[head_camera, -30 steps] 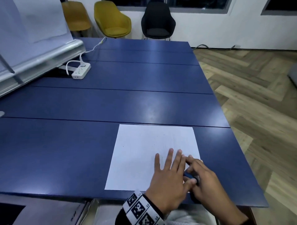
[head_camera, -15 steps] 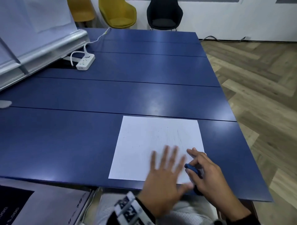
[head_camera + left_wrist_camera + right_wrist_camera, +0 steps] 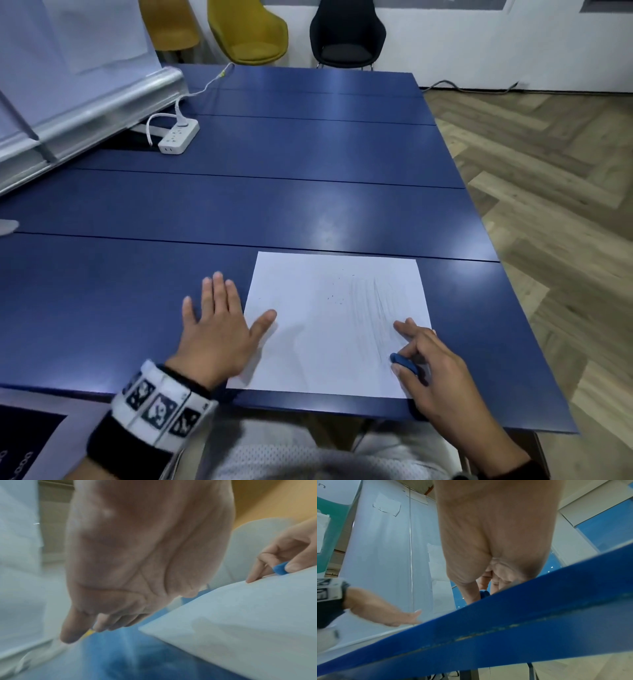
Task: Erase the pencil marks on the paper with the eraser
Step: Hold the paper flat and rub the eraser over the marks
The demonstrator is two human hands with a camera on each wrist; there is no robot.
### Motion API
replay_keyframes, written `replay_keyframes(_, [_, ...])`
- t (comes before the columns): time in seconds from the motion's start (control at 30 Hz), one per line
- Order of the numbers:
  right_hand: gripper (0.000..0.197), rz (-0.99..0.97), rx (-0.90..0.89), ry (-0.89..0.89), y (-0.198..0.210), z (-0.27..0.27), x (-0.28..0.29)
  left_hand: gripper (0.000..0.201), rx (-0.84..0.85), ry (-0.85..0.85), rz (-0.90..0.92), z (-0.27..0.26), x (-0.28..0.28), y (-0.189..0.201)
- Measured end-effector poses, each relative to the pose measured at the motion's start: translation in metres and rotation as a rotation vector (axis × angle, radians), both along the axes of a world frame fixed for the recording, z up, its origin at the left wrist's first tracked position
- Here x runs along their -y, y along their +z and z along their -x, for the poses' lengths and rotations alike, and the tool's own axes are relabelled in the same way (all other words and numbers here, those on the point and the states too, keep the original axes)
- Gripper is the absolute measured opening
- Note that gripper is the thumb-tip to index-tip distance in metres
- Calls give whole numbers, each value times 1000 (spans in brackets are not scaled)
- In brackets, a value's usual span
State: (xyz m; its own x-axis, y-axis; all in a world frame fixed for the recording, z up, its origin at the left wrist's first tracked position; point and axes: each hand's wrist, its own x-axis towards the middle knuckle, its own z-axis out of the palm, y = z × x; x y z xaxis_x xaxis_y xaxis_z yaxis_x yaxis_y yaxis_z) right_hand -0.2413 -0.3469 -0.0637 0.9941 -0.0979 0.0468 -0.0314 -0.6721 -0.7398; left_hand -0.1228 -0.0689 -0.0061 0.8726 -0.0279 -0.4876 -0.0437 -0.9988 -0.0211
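1. The blue desk (image 3: 274, 212) fills most of the head view, built of long panels with thin seams between them; a herringbone wood floor (image 3: 555, 178) runs along its right side.
2. A white board on a metal frame (image 3: 85, 102) leans over the desk's far left corner, and two yellow chairs (image 3: 246, 31) and a black chair (image 3: 346, 31) stand beyond the far edge.
3. The paper (image 3: 329, 329) lies flat near the desk's front edge — faint grey pencil marks (image 3: 376, 308) streak its right half, with a few dark specks beside them.
4. The left hand (image 3: 219, 329) lies palm down with straight, spread fingers on the desk just left of the paper; its thumb reaches over the paper's left edge. It holds nothing. A wristband with black-and-white markers (image 3: 157, 407) wraps that wrist.
5. The right hand (image 3: 435, 370) sits at the paper's near right corner, thumb and curled fingers pinching the eraser, index finger stretched out with its tip on the sheet.
6. A white power strip (image 3: 178, 137) sits far back on the left, its cable looping away.
7. The eraser (image 3: 402, 361) — small and blue — touches the paper at the lower end of the pencil marks.
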Motion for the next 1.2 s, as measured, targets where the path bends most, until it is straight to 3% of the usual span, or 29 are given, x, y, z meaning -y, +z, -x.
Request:
replay_keyframes(0.13, [27,-8,-5,-7,0,0,1,91,72,-269,-89,-46,33,19])
replay_keyframes(0.27, [23,33,-7,6,4,-2,3,95,86,-469,-188,-69,76,1])
replay_keyframes(0.33, [26,58,-36,25,10,-4,2,101,111,-621,-116,-65,96,-10])
replay_keyframes(0.43, [25,82,-65,21,13,-4,1,87,22,-838,95,-41,124,-26])
replay_keyframes(0.5, [18,100,-79,6,14,-5,1,85,-12,-822,171,-25,132,-29])
replay_keyframes(0.67, [35,58,-66,12,16,-4,-1,81,-89,-705,126,-30,93,-20])
replay_keyframes(0.77, [31,51,-64,14,14,-4,-1,85,-142,-472,56,-37,59,-15])
replay_keyframes(0.87, [25,44,-51,20,14,-3,-1,90,-80,-235,49,-37,60,-13])
replay_keyframes(0.93, [23,41,-41,23,14,-3,-1,88,-25,-367,101,-32,77,-16])
replay_keyframes(1.07, [18,50,-50,12,13,-3,1,84,-79,-858,147,-12,111,-22])
replay_keyframes(1.13, [18,54,-55,15,13,-4,1,82,-121,-939,122,-12,102,-25])
replay_keyframes(1.2, [29,45,-47,18,14,-4,0,87,-122,-912,104,-20,76,-26])
